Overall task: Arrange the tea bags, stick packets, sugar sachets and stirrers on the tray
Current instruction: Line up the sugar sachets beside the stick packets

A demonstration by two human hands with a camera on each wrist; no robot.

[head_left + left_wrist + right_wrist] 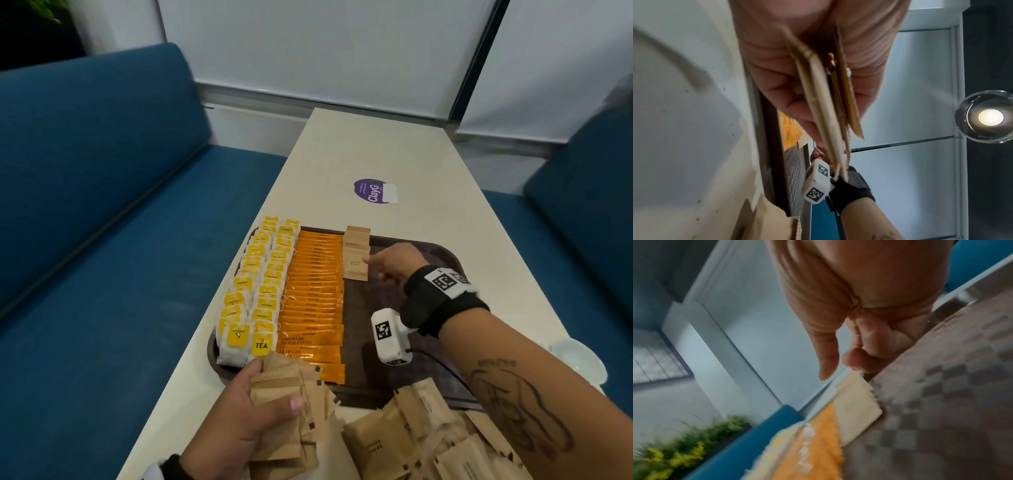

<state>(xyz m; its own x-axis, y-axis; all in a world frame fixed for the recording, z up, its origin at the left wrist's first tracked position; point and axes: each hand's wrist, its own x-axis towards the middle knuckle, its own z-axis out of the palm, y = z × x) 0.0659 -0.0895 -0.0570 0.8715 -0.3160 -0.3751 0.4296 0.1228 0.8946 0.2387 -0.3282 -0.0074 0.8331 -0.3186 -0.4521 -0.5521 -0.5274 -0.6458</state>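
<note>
Head view, left to right: a blue sofa (pixel 102 205) is seen beside a pale bench (pixel 428 164), on which a dark brown tray (pixel 445 248) is set. At the tray's left edge two columns of yellow-tagged tea bags (pixel 255 291) are laid in overlapping rows; just beside them a column of orange stick packets (pixel 313 301) is stacked, touching the tea bags. To the right of the packets, at the far end of the tray, a short overlapping row of brown sugar sachets (pixel 356 255) is placed. The left hand (pixel 239 421) is shown at the near edge of the tray, its fingers (pixel 296 402) and thumb curled round a fanned bundle of sachets (pixel 287 404); in the left wrist view the bundle of sachets (pixel 824 97) is seen edge-on, clamped in the left hand (pixel 818 40). The right hand (pixel 397 262) is extended over the tray, its fingertips touching the right edge of the nearest sachet in the row; in the right wrist view the thumb is straight, the other fingers (pixel 875 340) are bent loosely and nothing is grasped by the right hand (pixel 859 296). A loose heap of sachets (pixel 428 442) is seen on the bench under the right forearm. A purple sticker (pixel 371 190) is fixed to the bench beyond the tray, and a white dish (pixel 579 356) is partly visible at the right edge.
</note>
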